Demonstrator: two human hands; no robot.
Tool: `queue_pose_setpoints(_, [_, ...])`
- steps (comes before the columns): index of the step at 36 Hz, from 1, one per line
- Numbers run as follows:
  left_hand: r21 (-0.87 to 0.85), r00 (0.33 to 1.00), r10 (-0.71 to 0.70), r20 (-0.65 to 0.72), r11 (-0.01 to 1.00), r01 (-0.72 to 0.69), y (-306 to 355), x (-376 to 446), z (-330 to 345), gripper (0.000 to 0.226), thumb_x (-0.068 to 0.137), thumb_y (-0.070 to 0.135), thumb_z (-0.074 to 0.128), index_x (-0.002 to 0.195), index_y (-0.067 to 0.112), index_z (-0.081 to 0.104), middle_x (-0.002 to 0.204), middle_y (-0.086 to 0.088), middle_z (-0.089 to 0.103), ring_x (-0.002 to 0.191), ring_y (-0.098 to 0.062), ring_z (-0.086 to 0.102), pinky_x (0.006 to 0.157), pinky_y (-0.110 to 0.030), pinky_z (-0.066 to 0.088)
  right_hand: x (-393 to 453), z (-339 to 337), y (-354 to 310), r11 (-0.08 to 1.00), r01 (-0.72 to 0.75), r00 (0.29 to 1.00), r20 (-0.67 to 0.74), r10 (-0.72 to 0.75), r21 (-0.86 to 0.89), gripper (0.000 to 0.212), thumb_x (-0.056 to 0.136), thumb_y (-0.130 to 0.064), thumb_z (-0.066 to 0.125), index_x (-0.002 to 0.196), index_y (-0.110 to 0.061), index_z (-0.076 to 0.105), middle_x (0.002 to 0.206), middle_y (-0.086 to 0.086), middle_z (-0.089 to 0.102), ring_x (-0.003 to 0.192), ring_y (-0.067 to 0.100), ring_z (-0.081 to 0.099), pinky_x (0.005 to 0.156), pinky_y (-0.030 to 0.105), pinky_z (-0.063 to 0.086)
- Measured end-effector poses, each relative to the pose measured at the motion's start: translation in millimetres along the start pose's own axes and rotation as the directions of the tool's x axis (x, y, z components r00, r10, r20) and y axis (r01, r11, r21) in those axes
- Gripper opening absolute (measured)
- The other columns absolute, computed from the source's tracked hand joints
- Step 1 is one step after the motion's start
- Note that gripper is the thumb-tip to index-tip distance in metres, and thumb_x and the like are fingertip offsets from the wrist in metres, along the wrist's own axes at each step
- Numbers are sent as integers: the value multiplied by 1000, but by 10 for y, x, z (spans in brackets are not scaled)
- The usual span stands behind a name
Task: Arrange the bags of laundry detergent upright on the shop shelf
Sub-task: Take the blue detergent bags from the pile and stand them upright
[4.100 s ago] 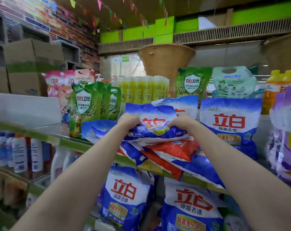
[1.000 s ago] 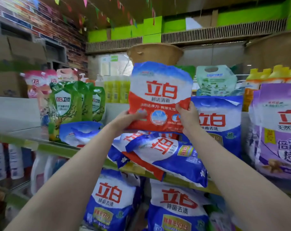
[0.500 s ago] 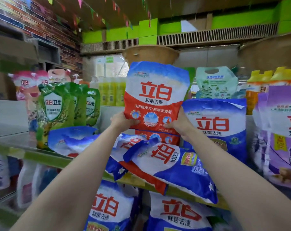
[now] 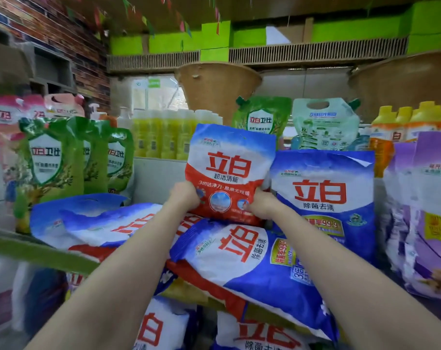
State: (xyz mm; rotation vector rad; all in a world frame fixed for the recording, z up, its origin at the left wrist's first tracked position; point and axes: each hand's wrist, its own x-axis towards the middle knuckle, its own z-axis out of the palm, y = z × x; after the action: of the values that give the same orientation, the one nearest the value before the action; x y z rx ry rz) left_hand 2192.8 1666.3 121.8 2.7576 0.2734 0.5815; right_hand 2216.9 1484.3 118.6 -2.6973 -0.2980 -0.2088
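Two hands, left hand [image 4: 185,199] and right hand [image 4: 261,204], are closed on the upright red-and-white plastic detergent bag [image 4: 229,173], gripped above toppled blue-and-white detergent bags [image 4: 252,258] at the green shelf edge [image 4: 37,253].

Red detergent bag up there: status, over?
Left hand and right hand both in a grip on the red detergent bag, upright. Blue bag standing alongside. Toppled blue bag lying flat in front, over.

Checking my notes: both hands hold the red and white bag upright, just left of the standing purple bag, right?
Not quite. In the head view both hands hold the red and white bag upright, but the bag just right of it is the blue bag, not purple.
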Motion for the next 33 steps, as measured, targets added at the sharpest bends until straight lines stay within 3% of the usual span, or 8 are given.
queue_pose_setpoints(7, [-69, 997, 35, 67, 997, -30, 89, -123, -28, 56, 85, 30, 58, 132, 2, 44, 131, -19, 52, 117, -33, 55, 93, -34, 46, -214, -3, 19, 991, 17, 996, 93, -4, -133, 46, 96, -37, 50, 134, -11, 50, 134, 10, 55, 117, 27, 55, 98, 31, 44])
queue_pose_setpoints(11, [-35, 983, 63, 169, 998, -58, 186, -219, -70, 51, 86, 40, 60, 124, 8, 54, 125, -11, 60, 110, -28, 59, 90, -32, 49, -401, -79, 0, 992, -7, 985, 171, 29, -128, 48, 94, -41, 51, 134, -13, 49, 136, 9, 52, 120, 26, 52, 95, 30, 42])
queue_pose_setpoints(17, [11, 940, 83, 331, 996, -92, 238, -363, -63, 69, 72, 45, 72, 132, 19, 50, 128, -5, 58, 111, -26, 58, 98, -39, 48, -565, -54, -10, 990, -48, 951, 296, 86, -135, 53, 96, -44, 47, 138, -14, 42, 141, 6, 48, 126, 23, 49, 104, 32, 39])
queue_pose_setpoints(22, [-198, 879, 71, 472, 980, 27, 179, -461, -175, 78, 58, 28, 85, 126, 9, 52, 121, -9, 63, 106, -31, 62, 95, -43, 52, -595, -91, 37, 977, -161, 962, 243, 124, 137, 56, 90, -25, 61, 138, -9, 39, 139, 8, 48, 125, 25, 50, 98, 31, 42])
queue_pose_setpoints(24, [-318, 870, 93, 484, 945, 76, 147, -483, -216, 79, 49, 24, 84, 121, 7, 55, 114, -11, 66, 100, -32, 65, 90, -45, 54, -612, -127, 52, 960, -191, 960, 241, 139, 205, 59, 87, -26, 65, 137, -10, 39, 137, 8, 51, 120, 25, 54, 101, 36, 45])
queue_pose_setpoints(28, [-541, 919, 167, 358, 839, 59, 188, -536, -305, 19, 77, 11, 73, 77, 4, 56, 72, -9, 60, 55, -15, 59, 50, -23, 50, -649, -220, 105, 923, -173, 977, 180, 116, 344, 42, 87, -19, 67, 123, -4, 53, 116, 9, 65, 99, 25, 65, 77, 29, 53])
queue_pose_setpoints(30, [-699, 919, 238, 315, 713, 54, 235, -564, -332, 18, 85, 17, 68, 76, 5, 58, 68, -8, 59, 49, -13, 56, 48, -22, 47, -714, -309, 152, 891, -116, 990, 119, 70, 439, 27, 89, -14, 63, 114, -2, 57, 104, 8, 65, 85, 22, 64, 69, 24, 50])
queue_pose_setpoints(33, [-883, 913, 289, 287, 449, 136, 271, -578, -329, 21, 94, 25, 54, 81, 10, 59, 65, -4, 62, 48, -11, 58, 48, -21, 48, -777, -455, 307, 826, -56, 998, -1, 68, 561, 22, 94, -14, 56, 112, -3, 59, 95, 9, 65, 80, 20, 61, 72, 28, 49])
